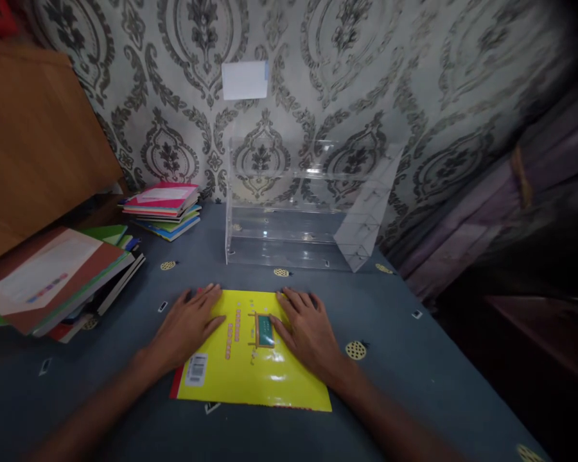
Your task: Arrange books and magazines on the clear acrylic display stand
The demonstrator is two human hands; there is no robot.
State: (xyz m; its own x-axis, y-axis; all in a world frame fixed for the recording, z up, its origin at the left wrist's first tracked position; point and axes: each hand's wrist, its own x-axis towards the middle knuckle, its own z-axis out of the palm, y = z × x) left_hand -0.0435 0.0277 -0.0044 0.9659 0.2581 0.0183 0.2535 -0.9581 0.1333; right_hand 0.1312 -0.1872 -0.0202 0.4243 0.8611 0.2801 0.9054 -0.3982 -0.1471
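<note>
The book (255,382) is bright yellow with a red edge and a green chalkboard picture. Black-dotted yellow pineapples pattern the blue-grey table (390,308). Dark damask medallions cover the pale grey wallpaper (289,38); the curtain (462,231) is dusky mauve, the panel (43,141) orange-brown.

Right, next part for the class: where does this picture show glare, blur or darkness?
Head view: white glare spots on the glossy yellow book; bright glints on the clear rack; left forearm and right forearm blurred toward the bottom edge; curtain soft and dim, with near-black areas at far right.
</note>
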